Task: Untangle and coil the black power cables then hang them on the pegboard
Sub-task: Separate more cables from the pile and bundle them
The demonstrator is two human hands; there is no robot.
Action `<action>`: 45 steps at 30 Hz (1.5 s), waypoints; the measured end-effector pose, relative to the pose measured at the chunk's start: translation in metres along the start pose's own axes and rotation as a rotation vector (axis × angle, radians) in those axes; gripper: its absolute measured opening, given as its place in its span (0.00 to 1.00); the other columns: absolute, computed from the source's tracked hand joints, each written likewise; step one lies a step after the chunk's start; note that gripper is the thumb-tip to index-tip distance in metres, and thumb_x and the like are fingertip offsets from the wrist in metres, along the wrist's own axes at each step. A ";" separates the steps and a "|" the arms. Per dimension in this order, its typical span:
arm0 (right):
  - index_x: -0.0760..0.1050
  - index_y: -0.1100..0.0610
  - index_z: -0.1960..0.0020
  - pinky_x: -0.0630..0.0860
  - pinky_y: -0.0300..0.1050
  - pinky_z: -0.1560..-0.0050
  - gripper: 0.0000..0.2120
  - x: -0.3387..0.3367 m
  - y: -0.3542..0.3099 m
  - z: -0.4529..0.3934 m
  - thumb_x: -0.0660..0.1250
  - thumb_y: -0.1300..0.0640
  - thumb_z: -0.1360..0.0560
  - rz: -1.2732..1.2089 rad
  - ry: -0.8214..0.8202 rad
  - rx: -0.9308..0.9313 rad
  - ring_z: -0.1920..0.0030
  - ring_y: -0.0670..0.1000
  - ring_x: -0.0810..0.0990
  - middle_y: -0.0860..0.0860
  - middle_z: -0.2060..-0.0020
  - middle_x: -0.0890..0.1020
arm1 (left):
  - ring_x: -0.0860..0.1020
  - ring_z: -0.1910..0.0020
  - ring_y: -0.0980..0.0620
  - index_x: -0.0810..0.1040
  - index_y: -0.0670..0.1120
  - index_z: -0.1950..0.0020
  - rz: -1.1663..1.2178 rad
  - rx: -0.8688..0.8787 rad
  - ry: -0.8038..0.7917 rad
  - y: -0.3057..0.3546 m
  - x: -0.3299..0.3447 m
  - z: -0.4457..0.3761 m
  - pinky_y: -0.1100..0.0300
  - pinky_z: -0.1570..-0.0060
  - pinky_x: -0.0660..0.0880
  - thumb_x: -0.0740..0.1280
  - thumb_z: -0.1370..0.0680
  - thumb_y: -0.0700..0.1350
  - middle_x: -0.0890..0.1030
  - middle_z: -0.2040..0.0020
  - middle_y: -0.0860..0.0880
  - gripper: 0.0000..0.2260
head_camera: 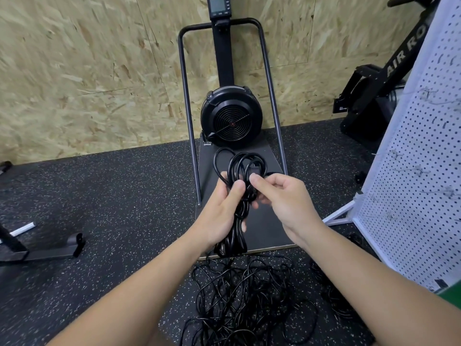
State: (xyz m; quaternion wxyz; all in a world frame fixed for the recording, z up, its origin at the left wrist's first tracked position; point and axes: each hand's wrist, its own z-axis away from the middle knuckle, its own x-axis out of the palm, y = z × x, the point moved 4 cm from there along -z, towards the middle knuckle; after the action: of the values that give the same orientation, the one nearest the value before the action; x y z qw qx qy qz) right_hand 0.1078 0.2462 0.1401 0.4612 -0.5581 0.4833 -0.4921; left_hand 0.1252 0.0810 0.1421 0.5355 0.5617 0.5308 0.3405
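Note:
A coiled black power cable [239,168] hangs in front of me, its loops sticking up above my hands and its lower loops dangling below them. My left hand [222,211] grips the middle of the coil with the thumb pressed on it. My right hand [282,196] pinches the cable's end near the top of the bundle. A tangled heap of black cables [242,295] lies on the floor under my forearms. The white pegboard [409,186] with metal hooks stands at the right.
A black fan-wheel exercise machine [230,118] on a dark base board stands against the chipboard wall ahead. Another black machine [374,96] leans at the back right. A dark metal frame [50,250] lies at the left on the speckled rubber floor. More cable [334,295] lies beside the pegboard foot.

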 end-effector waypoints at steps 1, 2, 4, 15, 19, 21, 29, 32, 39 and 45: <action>0.83 0.67 0.53 0.81 0.64 0.35 0.24 -0.002 0.000 -0.001 0.80 0.44 0.22 -0.005 0.005 0.019 0.60 0.56 0.83 0.62 0.63 0.86 | 0.76 0.70 0.41 0.70 0.47 0.31 0.014 -0.003 -0.020 -0.001 0.003 0.000 0.52 0.69 0.75 0.61 0.10 0.58 0.84 0.48 0.39 0.16; 0.82 0.67 0.55 0.82 0.63 0.37 0.24 -0.005 -0.001 -0.001 0.81 0.45 0.22 0.001 0.015 0.027 0.61 0.56 0.83 0.62 0.64 0.86 | 0.76 0.70 0.42 0.69 0.47 0.32 0.028 -0.004 -0.032 -0.002 0.005 0.000 0.53 0.70 0.75 0.66 0.12 0.56 0.83 0.49 0.39 0.16; 0.81 0.66 0.58 0.84 0.59 0.44 0.22 -0.009 0.000 -0.001 0.82 0.47 0.24 0.018 0.052 0.032 0.63 0.55 0.83 0.61 0.66 0.85 | 0.77 0.68 0.47 0.69 0.46 0.32 0.028 -0.001 -0.037 -0.004 0.010 0.001 0.54 0.71 0.76 0.73 0.15 0.49 0.83 0.47 0.39 0.17; 0.83 0.65 0.60 0.83 0.50 0.55 0.24 -0.017 0.002 -0.001 0.84 0.43 0.27 0.165 -0.001 0.064 0.65 0.52 0.81 0.59 0.67 0.85 | 0.84 0.59 0.42 0.76 0.42 0.38 -0.041 0.031 -0.021 0.003 -0.001 -0.006 0.48 0.58 0.82 0.83 0.24 0.41 0.86 0.52 0.40 0.20; 0.86 0.57 0.59 0.82 0.55 0.56 0.23 -0.014 -0.015 0.002 0.77 0.36 0.22 0.351 -0.047 -0.090 0.64 0.55 0.84 0.57 0.64 0.87 | 0.81 0.66 0.40 0.76 0.40 0.37 0.065 0.010 0.056 0.000 -0.008 -0.007 0.51 0.63 0.78 0.76 0.17 0.40 0.85 0.54 0.34 0.13; 0.86 0.55 0.59 0.84 0.54 0.55 0.19 -0.019 -0.023 0.000 0.76 0.41 0.19 0.334 -0.005 -0.139 0.63 0.52 0.86 0.53 0.64 0.88 | 0.79 0.66 0.43 0.76 0.37 0.37 0.137 -0.038 0.112 -0.004 -0.011 -0.008 0.53 0.64 0.76 0.73 0.16 0.41 0.85 0.53 0.36 0.12; 0.81 0.53 0.60 0.78 0.51 0.56 0.27 -0.033 -0.007 -0.008 0.71 0.29 0.22 0.632 0.046 -0.043 0.64 0.51 0.81 0.49 0.65 0.84 | 0.77 0.67 0.47 0.73 0.33 0.37 0.265 -0.137 0.122 -0.021 -0.009 0.001 0.56 0.66 0.75 0.71 0.14 0.44 0.84 0.56 0.40 0.16; 0.77 0.51 0.52 0.75 0.47 0.57 0.24 -0.042 0.003 -0.013 0.77 0.31 0.26 0.673 0.110 0.000 0.60 0.47 0.79 0.46 0.61 0.81 | 0.76 0.67 0.47 0.75 0.35 0.38 0.264 -0.161 0.110 -0.022 -0.009 0.002 0.55 0.67 0.73 0.71 0.14 0.45 0.84 0.58 0.42 0.14; 0.83 0.60 0.47 0.86 0.53 0.59 0.12 -0.037 0.022 -0.023 0.69 0.51 0.13 0.209 0.033 0.222 0.57 0.57 0.91 0.57 0.49 0.88 | 0.74 0.67 0.47 0.73 0.41 0.37 0.390 -0.147 -0.020 -0.020 -0.001 0.002 0.55 0.65 0.73 0.71 0.15 0.47 0.82 0.52 0.37 0.13; 0.83 0.62 0.58 0.71 0.42 0.67 0.12 -0.031 -0.014 -0.024 0.69 0.63 0.16 0.007 0.053 0.004 0.66 0.52 0.79 0.59 0.60 0.86 | 0.68 0.70 0.50 0.73 0.39 0.42 0.536 -0.170 -0.022 -0.010 -0.001 -0.003 0.57 0.67 0.68 0.66 0.12 0.45 0.78 0.56 0.37 0.09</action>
State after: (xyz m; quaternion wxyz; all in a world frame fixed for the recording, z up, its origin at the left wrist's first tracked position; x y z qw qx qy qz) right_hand 0.0835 0.2771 0.1528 0.4512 -0.5424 0.4961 -0.5061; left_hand 0.1202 0.0798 0.1333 0.4772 0.6387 0.3270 0.5074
